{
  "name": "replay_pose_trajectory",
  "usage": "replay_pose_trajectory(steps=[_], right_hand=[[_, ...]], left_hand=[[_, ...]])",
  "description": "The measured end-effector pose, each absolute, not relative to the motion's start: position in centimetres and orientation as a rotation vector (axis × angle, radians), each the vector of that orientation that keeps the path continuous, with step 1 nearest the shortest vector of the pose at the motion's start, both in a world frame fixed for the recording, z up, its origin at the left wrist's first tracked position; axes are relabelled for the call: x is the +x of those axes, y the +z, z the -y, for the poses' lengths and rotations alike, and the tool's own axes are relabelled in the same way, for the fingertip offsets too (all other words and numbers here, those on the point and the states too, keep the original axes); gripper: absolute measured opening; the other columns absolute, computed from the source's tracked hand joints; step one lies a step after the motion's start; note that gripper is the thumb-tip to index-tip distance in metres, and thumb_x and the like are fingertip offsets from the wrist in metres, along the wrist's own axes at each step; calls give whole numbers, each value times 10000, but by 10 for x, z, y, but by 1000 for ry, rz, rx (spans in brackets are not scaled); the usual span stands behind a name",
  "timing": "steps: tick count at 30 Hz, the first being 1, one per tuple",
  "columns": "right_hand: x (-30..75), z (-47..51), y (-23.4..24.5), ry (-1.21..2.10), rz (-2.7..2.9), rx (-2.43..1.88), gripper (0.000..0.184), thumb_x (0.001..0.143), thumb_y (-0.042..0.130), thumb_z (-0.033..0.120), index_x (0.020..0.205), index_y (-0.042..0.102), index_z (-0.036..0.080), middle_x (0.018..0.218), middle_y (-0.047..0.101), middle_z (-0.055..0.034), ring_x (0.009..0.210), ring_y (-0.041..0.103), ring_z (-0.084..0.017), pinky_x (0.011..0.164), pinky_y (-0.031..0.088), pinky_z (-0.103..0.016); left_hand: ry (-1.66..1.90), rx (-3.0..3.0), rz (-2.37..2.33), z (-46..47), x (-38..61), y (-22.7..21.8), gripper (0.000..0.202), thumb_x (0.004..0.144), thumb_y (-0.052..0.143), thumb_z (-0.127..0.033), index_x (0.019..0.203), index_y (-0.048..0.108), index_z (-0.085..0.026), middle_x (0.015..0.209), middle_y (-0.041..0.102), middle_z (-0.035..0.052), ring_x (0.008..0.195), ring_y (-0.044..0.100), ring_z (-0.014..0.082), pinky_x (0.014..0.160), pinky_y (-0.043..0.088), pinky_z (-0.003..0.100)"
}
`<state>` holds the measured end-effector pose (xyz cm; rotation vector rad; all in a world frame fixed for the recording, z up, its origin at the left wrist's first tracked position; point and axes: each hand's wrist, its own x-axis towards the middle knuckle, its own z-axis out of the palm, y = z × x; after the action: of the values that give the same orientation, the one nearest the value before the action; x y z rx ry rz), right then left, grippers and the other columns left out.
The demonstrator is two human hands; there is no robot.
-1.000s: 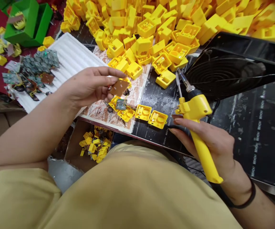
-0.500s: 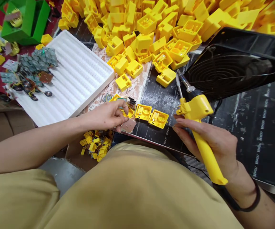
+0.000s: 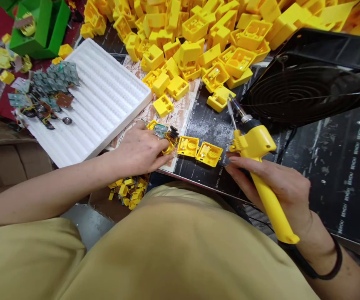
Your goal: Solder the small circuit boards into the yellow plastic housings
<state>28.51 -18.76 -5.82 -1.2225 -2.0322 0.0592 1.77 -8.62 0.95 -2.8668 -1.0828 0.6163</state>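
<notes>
My right hand [image 3: 276,187] is wrapped round a yellow soldering gun [image 3: 264,183], its metal tip and feed tube pointing up and away from me. My left hand [image 3: 144,150] is closed at a small green circuit board [image 3: 160,130] with yellow wires and black parts, over a yellow case that the hand partly covers. The fingertips are mostly hidden. Just right of this hand, two open yellow case halves [image 3: 187,146] lie side by side on the black mat, hollow side up, with small parts inside.
A large heap of yellow cases [image 3: 195,29] fills the back. At right stands a black fan [image 3: 301,87]. On the left, a white foam tray [image 3: 105,96] bears several circuit boards [image 3: 55,79]; green boxes [image 3: 39,33] stand behind. Below the table edge, a carton contains yellow pieces [image 3: 130,189].
My left hand has shifted slightly left and turned over the board, its fingers now behind it. The board and wires show more. The soldering gun stays almost still.
</notes>
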Motion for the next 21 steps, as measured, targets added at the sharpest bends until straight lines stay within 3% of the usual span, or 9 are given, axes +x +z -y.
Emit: replay_pose_trajectory(steps=[3,6,10,13,18,21], right_hand=[[285,188,-56,59,2038,-1207,222,910,723,169,1108,630,207,812,744,10,652,708,-115,578,523,-189],[285,187,-56,57,2051,-1205,246,903,732,174,1123,624,195,839,744,-7,646,693,-113,616,537,-201],[285,184,-61,58,2075,-1198,313,893,746,206,1171,604,186,950,748,-55,737,707,-144,746,584,-254],[284,182,-63,77,2090,-1190,337,892,747,211,1192,594,185,981,742,-64,792,711,-162,816,592,-295],[278,178,-66,117,2085,-1198,366,910,733,245,1237,571,211,990,725,-33,865,711,-176,863,595,-339],[274,176,-69,132,2115,-1202,393,921,718,330,1257,562,197,1038,719,-70,897,707,-209,885,592,-387]], left_hand=[[499,-2905,946,83,18,8,390,969,445,-370,745,723,-213,845,746,81,912,673,295,863,465,475],[379,-2952,989,77,16,9,349,960,475,-339,797,751,-201,1027,760,91,988,669,298,879,489,457],[327,-3018,1093,71,12,8,308,950,463,-252,985,760,-180,859,768,73,824,687,235,882,516,411],[237,-3015,1216,68,9,3,320,924,476,-218,1088,750,-193,869,774,59,820,703,211,836,527,346],[323,-2954,1273,63,5,-2,307,915,484,-216,1054,757,-194,890,777,68,859,733,228,741,519,304],[308,-3023,1222,59,6,1,276,923,501,-228,999,763,-185,888,775,61,858,728,217,739,513,292]])
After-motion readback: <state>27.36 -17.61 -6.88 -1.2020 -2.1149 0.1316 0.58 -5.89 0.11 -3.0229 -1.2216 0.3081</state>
